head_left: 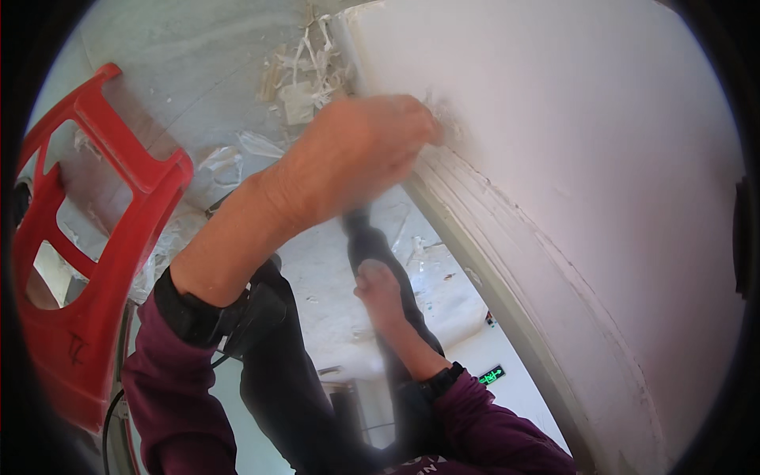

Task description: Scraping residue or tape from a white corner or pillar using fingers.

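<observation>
My left hand [368,146], smeared a little by motion, reaches across to the edge of a large white panel [586,150]. Its fingers are curled together at a rough, scuffed patch [447,119] near the panel's edge. Anything pinched in them is too blurred to make out. Along that edge run thin, uneven ridges [514,229]. Lower down, my right hand [380,291] rests against my dark trouser leg [372,245], fingers folded in, with nothing seen in it. Both forearms come out of maroon sleeves, with black bands at the wrists.
A red plastic stool [134,166] stands tilted at the left. Torn whitish strips and scraps [305,79] lie on the pale floor [198,47] beyond my left hand, and clear film [226,158] lies nearer the stool. A small green lit sign [491,374] shows beside my right wrist.
</observation>
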{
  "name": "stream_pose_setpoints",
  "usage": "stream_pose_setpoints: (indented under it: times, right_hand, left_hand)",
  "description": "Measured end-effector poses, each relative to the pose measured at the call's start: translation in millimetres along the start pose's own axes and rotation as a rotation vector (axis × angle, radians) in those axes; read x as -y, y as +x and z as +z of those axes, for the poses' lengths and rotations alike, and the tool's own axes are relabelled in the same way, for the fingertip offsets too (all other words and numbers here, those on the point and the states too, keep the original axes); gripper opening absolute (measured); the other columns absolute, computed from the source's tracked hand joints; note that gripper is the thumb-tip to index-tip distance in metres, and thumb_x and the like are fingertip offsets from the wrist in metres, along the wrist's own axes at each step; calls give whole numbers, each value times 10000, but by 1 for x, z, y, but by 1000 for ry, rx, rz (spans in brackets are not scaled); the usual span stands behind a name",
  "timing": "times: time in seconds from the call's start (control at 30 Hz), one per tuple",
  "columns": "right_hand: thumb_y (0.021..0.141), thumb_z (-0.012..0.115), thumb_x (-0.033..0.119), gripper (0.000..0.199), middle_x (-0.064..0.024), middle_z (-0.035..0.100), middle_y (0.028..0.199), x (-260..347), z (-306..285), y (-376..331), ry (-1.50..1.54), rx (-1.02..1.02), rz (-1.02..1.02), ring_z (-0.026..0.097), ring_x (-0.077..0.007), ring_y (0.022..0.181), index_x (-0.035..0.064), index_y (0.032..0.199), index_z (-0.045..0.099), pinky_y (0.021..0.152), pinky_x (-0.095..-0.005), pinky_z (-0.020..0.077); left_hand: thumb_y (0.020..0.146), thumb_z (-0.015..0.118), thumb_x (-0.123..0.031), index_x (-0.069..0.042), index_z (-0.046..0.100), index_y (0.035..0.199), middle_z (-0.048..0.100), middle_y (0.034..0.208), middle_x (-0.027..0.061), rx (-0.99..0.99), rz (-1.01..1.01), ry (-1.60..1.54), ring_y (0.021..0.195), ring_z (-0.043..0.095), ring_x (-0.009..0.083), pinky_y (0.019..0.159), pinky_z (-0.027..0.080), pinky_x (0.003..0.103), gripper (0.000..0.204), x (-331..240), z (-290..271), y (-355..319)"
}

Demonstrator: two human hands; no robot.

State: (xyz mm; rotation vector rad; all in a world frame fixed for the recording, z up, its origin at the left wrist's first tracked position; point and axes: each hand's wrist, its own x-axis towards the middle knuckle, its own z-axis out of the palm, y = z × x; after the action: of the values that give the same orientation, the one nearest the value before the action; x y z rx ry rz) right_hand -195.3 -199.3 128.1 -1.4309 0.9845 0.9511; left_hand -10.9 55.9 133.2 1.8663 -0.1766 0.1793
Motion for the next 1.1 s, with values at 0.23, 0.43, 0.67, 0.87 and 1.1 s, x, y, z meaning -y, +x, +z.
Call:
stream_pose_setpoints:
  times: [0.23, 0.43, 0.67, 0.87, 1.1]
  right_hand:
    - [910, 585, 153, 78, 29, 525, 836, 1, 2, 1, -5, 28, -4, 494, -67, 700, 96, 961, 571, 627, -240, 429]
    - [908, 587, 151, 61, 33, 521, 826, 1, -1, 3, 36, 40, 11, 486, -65, 696, 108, 947, 569, 622, -235, 424]
    - [913, 579, 143, 58, 35, 521, 809, 16, 3, -1, 237, 105, 72, 486, -64, 693, 104, 956, 572, 617, -239, 422]
    - [917, 577, 145, 68, 34, 530, 817, 16, 5, 1, 232, 90, 68, 494, -62, 694, 99, 966, 575, 613, -241, 423]
    - [918, 577, 151, 73, 35, 534, 824, 14, 0, 1, 243, 49, 43, 501, -64, 697, 105, 974, 573, 611, -240, 427]
  left_hand:
    - [748, 582, -69, -50, 606, 898, 621, 836, 78, 96, 169, 81, 840, 616, 252, 698, 524, 341, 153, -13, -2, -3]
    - [705, 590, -88, -36, 585, 806, 606, 785, 65, 145, 238, 185, 792, 605, 232, 679, 515, 332, 115, -14, -10, 0]
    - [681, 612, -89, -48, 574, 732, 580, 713, 39, 211, 301, 165, 753, 603, 206, 655, 509, 318, 76, -11, -13, 10]
    - [687, 621, -81, -62, 582, 764, 589, 729, 47, 198, 302, 123, 774, 612, 214, 659, 516, 320, 88, -10, -9, 10]
    - [688, 660, 65, -37, 585, 844, 632, 848, 80, -46, 12, -112, 752, 653, 259, 646, 538, 309, 201, -16, 7, -4]
